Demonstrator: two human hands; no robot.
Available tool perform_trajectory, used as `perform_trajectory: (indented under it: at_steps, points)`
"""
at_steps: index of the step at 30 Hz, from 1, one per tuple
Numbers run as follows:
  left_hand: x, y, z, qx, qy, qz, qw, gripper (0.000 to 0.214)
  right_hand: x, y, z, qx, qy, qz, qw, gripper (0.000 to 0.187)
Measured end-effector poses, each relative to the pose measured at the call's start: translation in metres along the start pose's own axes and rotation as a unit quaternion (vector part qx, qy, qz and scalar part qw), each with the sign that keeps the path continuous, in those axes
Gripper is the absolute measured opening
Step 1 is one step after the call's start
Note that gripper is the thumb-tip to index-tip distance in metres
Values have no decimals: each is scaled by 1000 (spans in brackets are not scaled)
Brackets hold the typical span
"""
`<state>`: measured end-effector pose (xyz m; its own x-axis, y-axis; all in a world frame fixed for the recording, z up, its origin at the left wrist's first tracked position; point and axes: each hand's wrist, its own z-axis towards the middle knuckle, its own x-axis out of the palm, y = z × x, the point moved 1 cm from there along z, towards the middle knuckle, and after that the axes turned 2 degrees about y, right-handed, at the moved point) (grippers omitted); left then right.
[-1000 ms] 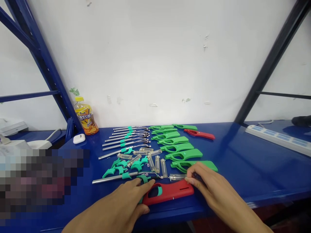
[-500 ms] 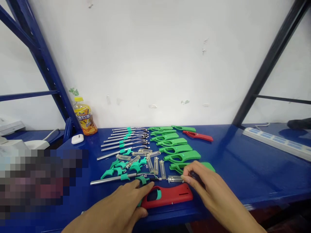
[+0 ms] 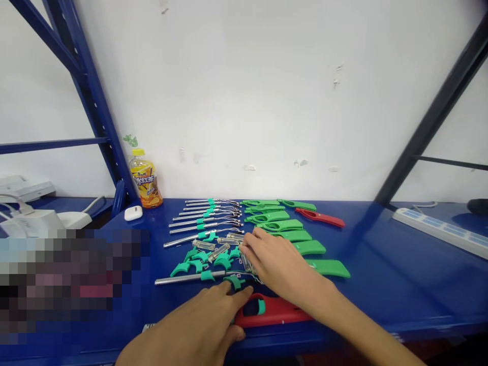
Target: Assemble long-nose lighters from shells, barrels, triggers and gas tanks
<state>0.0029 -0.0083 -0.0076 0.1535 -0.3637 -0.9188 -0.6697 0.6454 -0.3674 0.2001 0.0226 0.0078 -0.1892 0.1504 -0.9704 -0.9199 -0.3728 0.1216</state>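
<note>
My left hand (image 3: 202, 323) lies on the blue table's (image 3: 381, 274) front edge, fingers curled against the left end of a red plastic handle shell (image 3: 276, 311) that has a teal trigger piece in its opening. My right hand (image 3: 276, 262) reaches forward over the table, fingertips down among the small clear tubes (image 3: 224, 249) in the middle of the layout; what it pinches is hidden. A metal rod with a teal collar (image 3: 186, 278) lies just beyond my left hand. Teal trigger pieces (image 3: 190, 265) sit beside the tubes.
Rows of metal rods (image 3: 202, 216) and green handle shells (image 3: 290, 223) fill the table's middle, with one red shell (image 3: 322, 218) at the back. An orange drink bottle (image 3: 145, 179) and white earbud case (image 3: 133, 213) stand at back left. A power strip (image 3: 442, 229) lies right.
My right hand left the near right end of the red shell and moved forward and left onto the clear tubes. My left hand stayed on the red shell. The camera shifted slightly.
</note>
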Motion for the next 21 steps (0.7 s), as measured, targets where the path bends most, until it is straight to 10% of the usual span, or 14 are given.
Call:
perform_trajectory:
  at_steps: [12, 21]
  points:
    - [-16, -10, -9, 8, 5, 60, 998, 36, -35, -22, -33, 19, -61, 118, 991, 35]
    - [-21, 6, -2, 70, -174, 61, 980, 32, -51, -77, -113, 87, 14, 192, 977, 41]
